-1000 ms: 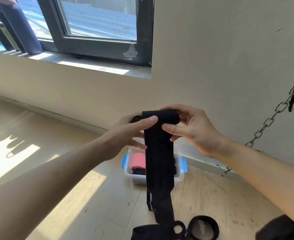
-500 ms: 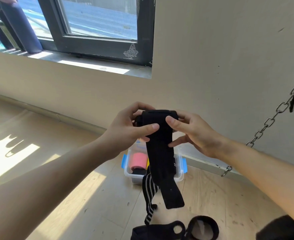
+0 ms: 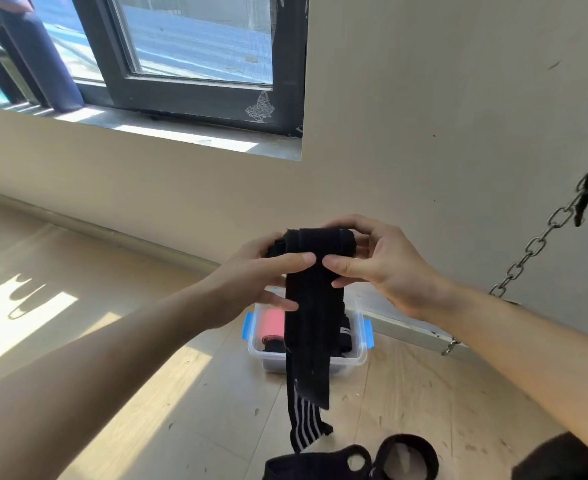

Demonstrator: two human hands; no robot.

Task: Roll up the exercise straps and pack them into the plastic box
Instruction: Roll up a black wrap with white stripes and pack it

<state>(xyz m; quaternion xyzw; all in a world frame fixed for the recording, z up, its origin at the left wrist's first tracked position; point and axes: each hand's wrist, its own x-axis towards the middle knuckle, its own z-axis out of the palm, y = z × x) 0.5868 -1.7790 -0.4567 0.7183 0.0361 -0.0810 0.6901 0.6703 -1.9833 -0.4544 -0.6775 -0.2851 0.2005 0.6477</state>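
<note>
Strap tail (image 3: 307,368) now hangs shorter at frame centre; left hand (image 3: 251,282) and right hand (image 3: 386,268) pinch the thicker roll (image 3: 320,241), so rolling nears completion.

I saw a dark-framed window (image 3: 195,98) over a sunlit sill (image 3: 188,138), a metal chain (image 3: 532,247) hanging by the wall, and a scuffed wooden floor (image 3: 407,393).

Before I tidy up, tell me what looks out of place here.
Nothing spilled or damaged. The black strap, gripped by the left hand and right hand, is only partly rolled; its striped tail hangs twisted. More loose straps lie unrolled on the floor, nearer than the plastic box.
</note>
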